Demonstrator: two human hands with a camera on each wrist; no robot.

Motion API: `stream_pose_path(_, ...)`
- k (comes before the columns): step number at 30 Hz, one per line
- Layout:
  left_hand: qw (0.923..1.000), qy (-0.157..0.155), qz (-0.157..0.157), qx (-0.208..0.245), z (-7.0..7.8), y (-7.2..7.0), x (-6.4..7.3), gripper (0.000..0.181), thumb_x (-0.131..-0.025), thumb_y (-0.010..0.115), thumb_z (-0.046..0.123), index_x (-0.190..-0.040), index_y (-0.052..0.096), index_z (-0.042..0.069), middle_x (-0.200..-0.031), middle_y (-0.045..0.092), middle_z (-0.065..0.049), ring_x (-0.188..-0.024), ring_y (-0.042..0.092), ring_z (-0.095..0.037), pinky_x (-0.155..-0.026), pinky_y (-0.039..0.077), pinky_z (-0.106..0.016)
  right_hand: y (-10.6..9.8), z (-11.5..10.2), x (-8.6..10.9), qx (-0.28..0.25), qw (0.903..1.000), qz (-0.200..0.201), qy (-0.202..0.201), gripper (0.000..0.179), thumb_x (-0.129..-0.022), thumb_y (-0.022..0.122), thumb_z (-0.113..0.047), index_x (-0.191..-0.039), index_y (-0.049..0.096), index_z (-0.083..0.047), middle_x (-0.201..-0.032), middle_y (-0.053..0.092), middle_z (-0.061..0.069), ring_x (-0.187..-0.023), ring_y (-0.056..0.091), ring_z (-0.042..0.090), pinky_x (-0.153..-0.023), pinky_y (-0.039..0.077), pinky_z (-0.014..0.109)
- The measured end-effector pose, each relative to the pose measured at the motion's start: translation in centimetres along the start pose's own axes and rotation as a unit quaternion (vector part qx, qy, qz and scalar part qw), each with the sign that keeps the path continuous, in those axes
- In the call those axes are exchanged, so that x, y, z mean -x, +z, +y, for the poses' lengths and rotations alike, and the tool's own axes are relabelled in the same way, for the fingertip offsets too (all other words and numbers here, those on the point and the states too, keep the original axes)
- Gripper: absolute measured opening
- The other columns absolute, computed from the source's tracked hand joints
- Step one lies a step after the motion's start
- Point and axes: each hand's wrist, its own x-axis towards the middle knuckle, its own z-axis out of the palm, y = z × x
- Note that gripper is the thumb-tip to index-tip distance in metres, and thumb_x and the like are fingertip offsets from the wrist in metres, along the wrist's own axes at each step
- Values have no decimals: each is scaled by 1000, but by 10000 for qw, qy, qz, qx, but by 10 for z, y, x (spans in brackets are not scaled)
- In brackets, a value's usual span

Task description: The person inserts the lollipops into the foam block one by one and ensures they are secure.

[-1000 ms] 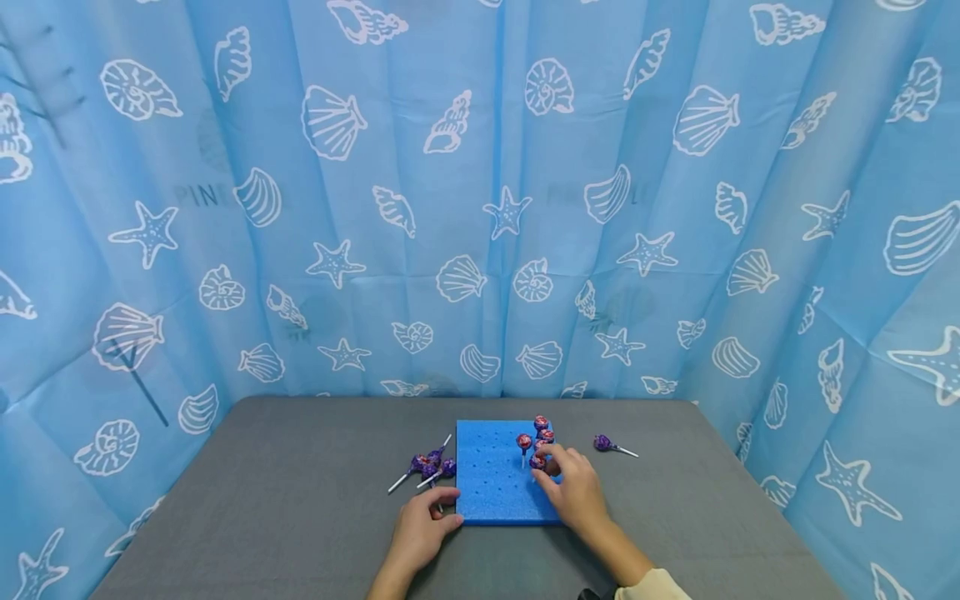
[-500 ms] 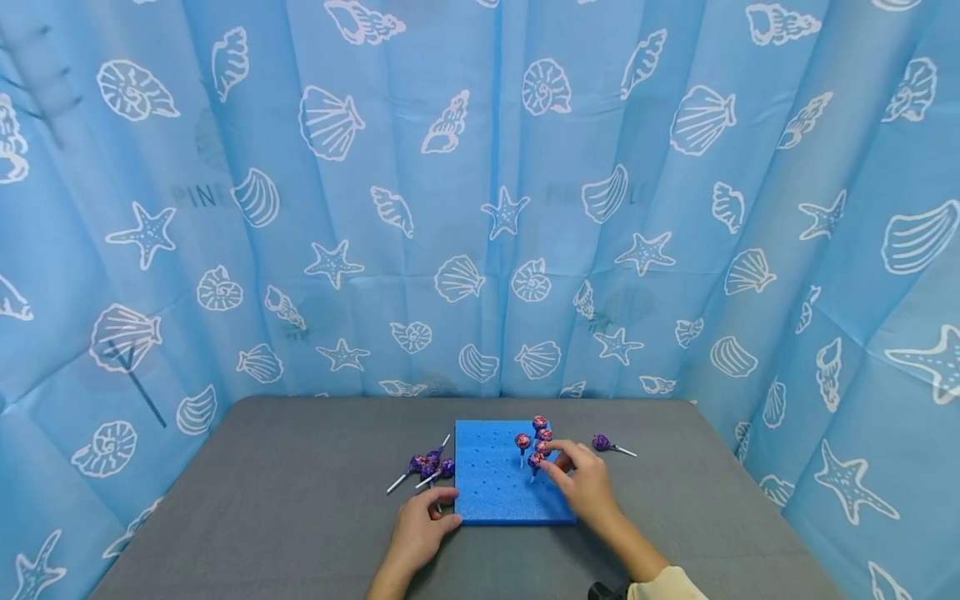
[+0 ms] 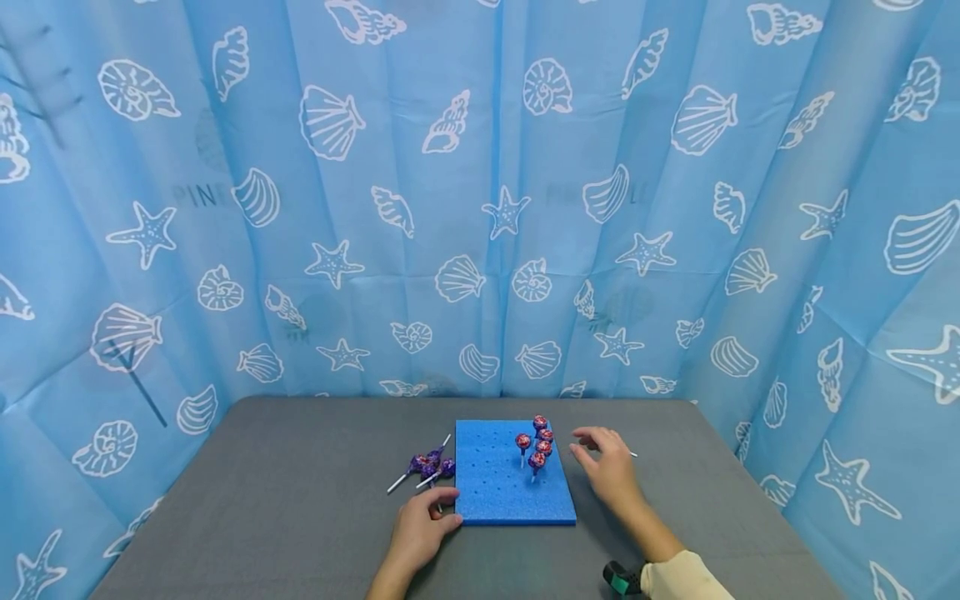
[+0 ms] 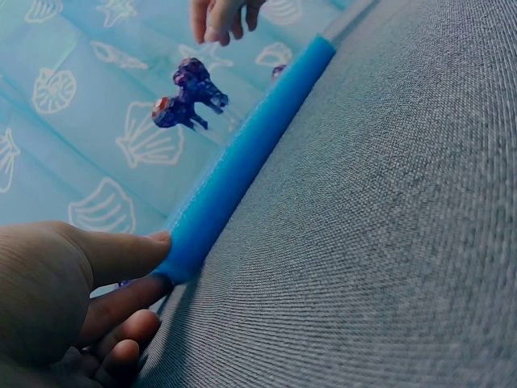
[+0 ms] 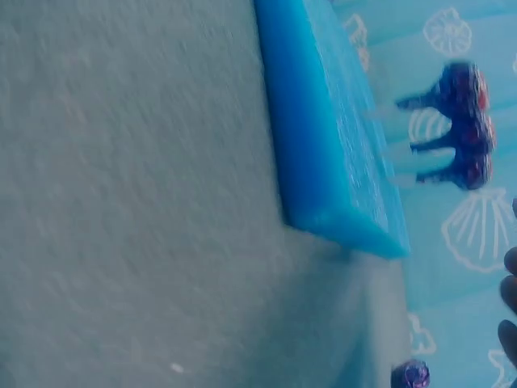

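Observation:
A blue foam board point(image 3: 495, 492) dotted with small holes lies on the table. Several lollipops in purple and red wrappers stand upright in its right half, the nearest lollipop point(image 3: 537, 460) toward the front. My left hand point(image 3: 418, 529) rests thumb and forefinger against the board's left edge, close to the front corner; the left wrist view shows its other fingers loosely bent. To the right of the board, my right hand point(image 3: 609, 471) hovers with bent fingers, holding nothing. It hides most of a loose lollipop, whose white stick point(image 3: 633, 454) pokes out; its purple head point(image 5: 412, 374) shows in the right wrist view.
Left of the board, several lollipops point(image 3: 431, 463) lie in a loose heap with white sticks pointing different ways. The grey table point(image 3: 315, 500) reaches back to a blue curtain point(image 3: 420, 208) printed with white shells. A dark band point(image 3: 621, 577) sits at the right wrist.
My right hand has let go of the nearest standing lollipop and moved right, off the board, over the loose lollipop. The left hand stays at the board's edge.

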Motion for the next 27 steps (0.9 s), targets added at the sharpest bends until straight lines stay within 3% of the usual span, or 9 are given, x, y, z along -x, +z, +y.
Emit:
stream_pose_path(8,10000,12,8,10,0,0,0,30,-79,80,14,-108,71,14,-95,66,4,-70,47,-11,-60,36,-28,-4,23,-5,-5,9927,-417,1136,28,-80,79,-4,-105,67,-1,-87,63,13,-72,56,19,-64,47,34)
stream_pose_path(17,10000,-4,45,-3,0,1,0,30,-79,80,13,-108,71,13,-95,67,4,-69,47,-11,-60,37,-28,-8,46,-6,191,9834,-776,1631,40,-82,78,-8,-117,62,1,-105,60,23,-71,57,23,-63,45,38)
stream_pose_path(22,10000,12,75,-36,0,1,0,31,-78,80,14,-108,71,14,-95,67,4,-68,46,-10,-60,36,-28,-10,54,-6,234,9778,-1101,1767,47,-84,75,-9,-126,56,2,-117,56,29,-91,59,37,-81,45,52)
stream_pose_path(27,10000,-12,37,-40,1,1,1,31,-79,80,14,-108,71,13,-95,67,4,-69,47,-11,-60,36,-28,-11,60,-4,308,9701,-1446,1926,53,-84,73,-9,-131,52,3,-123,54,31,-114,50,48,-92,37,61)
